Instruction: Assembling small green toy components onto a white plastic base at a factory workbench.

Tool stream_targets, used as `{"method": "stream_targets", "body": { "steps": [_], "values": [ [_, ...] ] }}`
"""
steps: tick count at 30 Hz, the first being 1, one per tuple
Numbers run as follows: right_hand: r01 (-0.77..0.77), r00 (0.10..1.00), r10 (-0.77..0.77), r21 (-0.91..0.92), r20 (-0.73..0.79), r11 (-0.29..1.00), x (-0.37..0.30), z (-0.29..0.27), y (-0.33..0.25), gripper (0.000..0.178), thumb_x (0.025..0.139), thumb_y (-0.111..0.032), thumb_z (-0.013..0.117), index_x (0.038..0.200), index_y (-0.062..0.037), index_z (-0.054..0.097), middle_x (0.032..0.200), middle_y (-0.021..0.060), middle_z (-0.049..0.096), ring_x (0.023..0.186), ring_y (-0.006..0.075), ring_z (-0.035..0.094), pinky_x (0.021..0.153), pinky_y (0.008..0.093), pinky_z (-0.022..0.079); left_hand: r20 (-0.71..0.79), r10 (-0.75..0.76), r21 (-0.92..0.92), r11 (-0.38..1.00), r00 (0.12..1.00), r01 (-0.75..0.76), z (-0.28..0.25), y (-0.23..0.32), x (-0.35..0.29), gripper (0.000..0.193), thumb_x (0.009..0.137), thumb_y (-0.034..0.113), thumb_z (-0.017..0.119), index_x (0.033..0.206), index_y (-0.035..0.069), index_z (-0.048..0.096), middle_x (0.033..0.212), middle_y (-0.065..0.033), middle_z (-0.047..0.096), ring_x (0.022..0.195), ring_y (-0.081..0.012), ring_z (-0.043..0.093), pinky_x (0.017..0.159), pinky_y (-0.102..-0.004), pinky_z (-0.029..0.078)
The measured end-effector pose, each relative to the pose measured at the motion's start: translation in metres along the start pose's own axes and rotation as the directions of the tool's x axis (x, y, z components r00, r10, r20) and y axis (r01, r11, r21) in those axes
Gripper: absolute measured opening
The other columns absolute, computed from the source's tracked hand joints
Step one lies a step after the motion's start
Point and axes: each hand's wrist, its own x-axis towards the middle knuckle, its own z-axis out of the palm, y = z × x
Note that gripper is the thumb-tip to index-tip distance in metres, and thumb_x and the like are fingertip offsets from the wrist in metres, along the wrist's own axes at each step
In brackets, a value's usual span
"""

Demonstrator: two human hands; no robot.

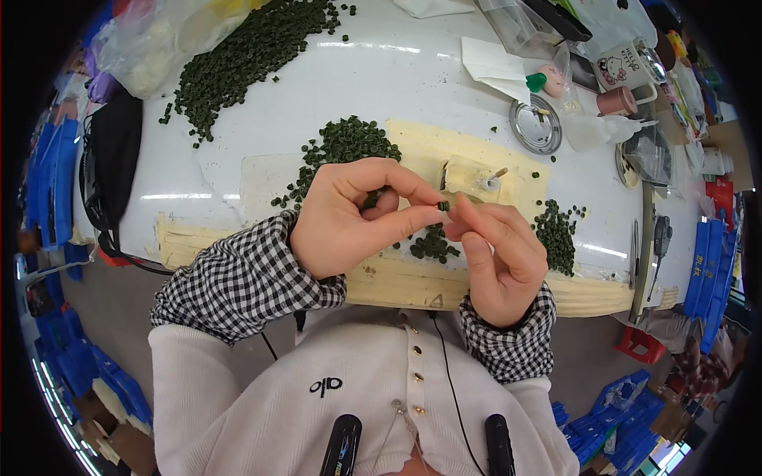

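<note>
White glossy bench (381, 87), large loose heap of small dark green pieces (246, 67) at its far left, left grip (341, 210) pinching, right grip (504, 254) close beside, can't tell if also gripping, one tiny dark green round piece (443, 206) above bench's near side.

"What colour are the small parts (349, 143)?"
"Dark green, against a white bench (397, 87)."
"And the sleeve covers (246, 274)?"
"Black-and-white check, over a cream top (302, 420) with gold-toned buttons (417, 377)."
"Anything brighter?"
"Blue bins (702, 270), a pale yellow sheet (524, 190), a dusty pink cylinder (617, 101)."
</note>
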Motion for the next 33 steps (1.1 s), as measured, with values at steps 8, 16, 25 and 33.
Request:
{"method": "stream_targets", "body": {
  "steps": [8, 16, 25, 33],
  "values": [
    [-0.125, 0.893, 0.012, -0.223, -0.449, 0.967, -0.015, -0.035, 0.018, 0.009, 0.086, 0.002, 0.061, 0.093, 0.006, 0.065, 0.082, 0.0103, 0.064, 0.07, 0.015, 0.059, 0.067, 0.0252, 0.047, 0.231, -0.258, 0.287, 0.939, 0.938, 0.188, -0.006, 0.0, 0.009, 0.012, 0.077, 0.007, 0.073, 0.086, 0.0, 0.069, 0.055, 0.0069, 0.043, 0.051, -0.0007, 0.034, 0.047, -0.0189, 0.029],
    [-0.14, 0.948, -0.107, -0.696, -0.299, 0.705, -0.015, -0.076, 0.036, 0.009, 0.076, -0.003, 0.069, 0.085, -0.0019, 0.067, 0.08, 0.0075, 0.064, 0.076, 0.0243, 0.055, 0.069, 0.0326, 0.045, 0.272, -0.216, 0.274, 0.951, 0.938, 0.14, -0.011, -0.001, 0.014, 0.014, 0.085, 0.011, 0.067, 0.091, -0.001, 0.068, 0.056, 0.0063, 0.045, 0.05, -0.0011, 0.034, 0.045, -0.0195, 0.028],
    [-0.053, 0.977, -0.137, -0.803, -0.166, 0.594, -0.008, -0.072, 0.043, 0.007, 0.075, -0.003, 0.069, 0.08, -0.0022, 0.064, 0.077, 0.0071, 0.061, 0.076, 0.0259, 0.053, 0.069, 0.0345, 0.045, 0.019, -0.388, -0.892, 0.409, 0.922, 0.191, -0.016, -0.002, 0.021, 0.024, 0.095, 0.006, 0.045, 0.117, -0.003, 0.045, 0.087, -0.0047, 0.046, 0.065, -0.0078, 0.037, 0.056, -0.0203, 0.035],
    [-0.149, 0.866, -0.206, -0.628, -0.455, 0.764, -0.007, -0.071, 0.05, 0.002, 0.085, -0.002, 0.062, 0.085, -0.0007, 0.064, 0.076, 0.009, 0.062, 0.066, 0.0202, 0.058, 0.06, 0.0311, 0.047, -0.056, -0.392, -0.92, 0.377, 0.918, 0.105, -0.005, 0.01, 0.019, 0.033, 0.095, 0.0, 0.04, 0.126, -0.006, 0.036, 0.11, -0.0154, 0.046, 0.071, -0.0102, 0.04, 0.063, -0.0219, 0.041]
  ]
}}
